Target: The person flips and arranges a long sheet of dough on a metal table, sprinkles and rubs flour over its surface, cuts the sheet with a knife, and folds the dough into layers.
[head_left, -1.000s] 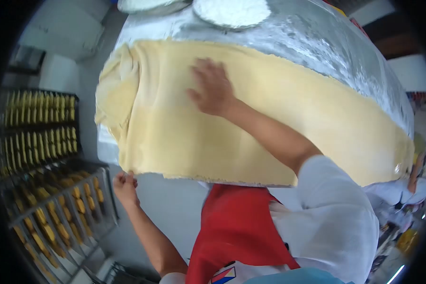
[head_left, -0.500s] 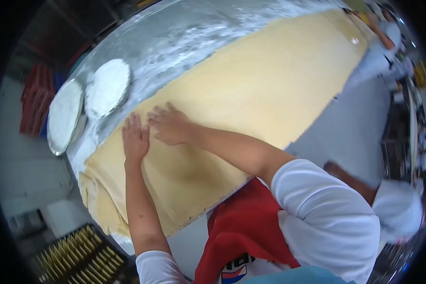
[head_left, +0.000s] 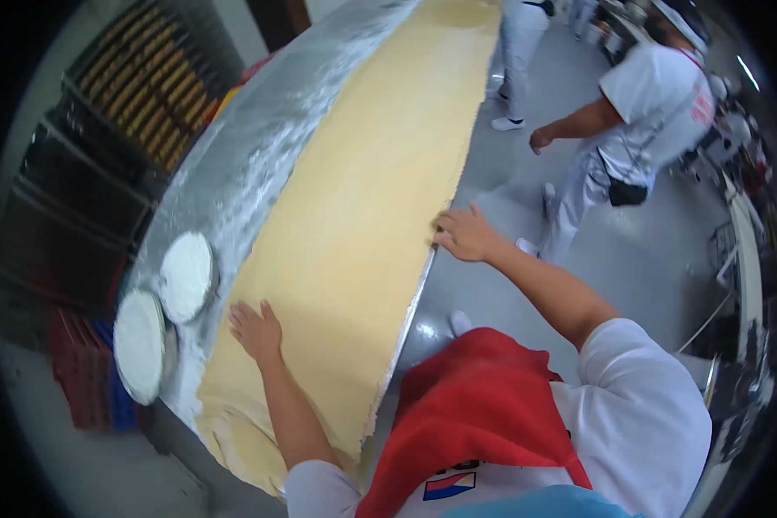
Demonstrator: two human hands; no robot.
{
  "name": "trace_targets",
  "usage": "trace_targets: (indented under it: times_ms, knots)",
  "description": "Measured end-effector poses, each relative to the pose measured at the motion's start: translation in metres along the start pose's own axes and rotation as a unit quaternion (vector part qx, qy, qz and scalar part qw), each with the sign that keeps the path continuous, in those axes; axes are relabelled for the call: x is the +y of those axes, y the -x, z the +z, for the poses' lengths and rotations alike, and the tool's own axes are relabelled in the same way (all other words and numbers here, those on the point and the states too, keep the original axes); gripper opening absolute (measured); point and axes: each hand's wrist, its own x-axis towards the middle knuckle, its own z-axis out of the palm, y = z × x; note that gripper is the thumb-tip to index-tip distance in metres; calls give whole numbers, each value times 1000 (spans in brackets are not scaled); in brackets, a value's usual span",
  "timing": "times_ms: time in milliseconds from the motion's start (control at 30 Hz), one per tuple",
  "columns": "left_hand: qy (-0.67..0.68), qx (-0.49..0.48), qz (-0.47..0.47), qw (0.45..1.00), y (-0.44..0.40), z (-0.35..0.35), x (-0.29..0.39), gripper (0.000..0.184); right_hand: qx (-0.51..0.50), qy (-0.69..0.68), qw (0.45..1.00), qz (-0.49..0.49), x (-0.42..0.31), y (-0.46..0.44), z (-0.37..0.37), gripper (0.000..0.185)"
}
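Observation:
A long, pale yellow sheet of dough (head_left: 345,216) covers much of the worktable, with folds bunched at its near left end. My left hand (head_left: 257,331) lies flat on the sheet near its left edge, fingers spread. At the sheet's right edge is my right hand (head_left: 466,235), its fingers apart and slightly bent against the border. Whether the fingertips reach under the dough cannot be made out.
Two round pans of white powder (head_left: 140,347) (head_left: 186,276) stand left of the dough on the floured metal table (head_left: 224,186). Red crates (head_left: 76,367) and a loaded tray rack (head_left: 151,86) are beyond. A co-worker (head_left: 639,112) walks on the right; another person's legs (head_left: 520,60) show farther off.
My right hand has moved from the middle of the dough to its right edge. My left hand stays on the sheet. The view has turned, bringing the walking co-worker into fuller sight.

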Motion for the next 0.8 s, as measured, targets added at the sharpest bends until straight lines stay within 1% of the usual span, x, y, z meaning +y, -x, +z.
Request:
trace_targets:
  times_ms: [33,100,133,167,200,233,267,300,333,367,400,433,467,500,533,567,633,667,700,733,767,800]
  knots:
    - [0,14,21,1000,7,8,-10,70,48,-15,998,23,7,33,23,42]
    - [-7,13,33,999,27,13,-7,71,161,-7,985,67,43,99,49,40]
    - [-14,9,34,999,38,17,-2,71,168,-27,979,109,60,138,62,35]
    - [-15,14,31,999,52,21,12,72,234,-40,959,152,89,178,101,28]
    - [-16,15,26,999,65,24,32,73,150,-87,949,264,129,220,143,25]
    - [-15,26,35,999,74,24,59,73,165,-123,923,325,159,272,192,25]
    - [-11,-13,77,997,83,9,95,72,101,-119,909,388,189,326,199,26]
    - [-4,-37,125,991,86,6,123,71,-11,-16,941,337,219,382,229,28]
    - [-3,-31,131,991,85,6,153,71,-48,-71,884,460,211,421,220,33]
    - [15,-35,189,981,87,5,186,70,17,-124,833,539,219,466,235,37]
    - [33,-41,246,968,93,9,219,70,-13,-112,811,575,225,506,244,40]
    - [39,-45,248,967,94,12,250,70,16,-169,723,669,229,535,251,41]
    - [50,-50,262,963,92,15,277,69,54,-213,680,699,255,581,296,41]
    - [62,-54,275,958,94,19,301,68,65,-257,655,708,250,606,293,39]
    - [68,-62,271,958,97,17,328,68,34,-260,619,741,247,613,271,38]
    - [54,-83,260,960,100,10,352,68,31,-245,617,747,256,633,280,35]
    - [30,-109,251,961,108,8,382,67,10,-285,562,776,258,641,239,30]
    - [6,-88,209,974,111,9,395,67,5,-287,556,780,271,656,248,30]
    - [-15,-69,169,983,115,13,408,66,32,-299,545,782,281,664,256,30]
    - [-18,-77,179,981,120,21,411,66,61,-309,532,786,289,682,269,29]
    - [-19,-46,156,987,122,29,412,67,58,-305,524,793,302,690,266,29]
    - [-19,-12,127,992,127,34,421,69,55,-294,537,789,320,690,266,29]
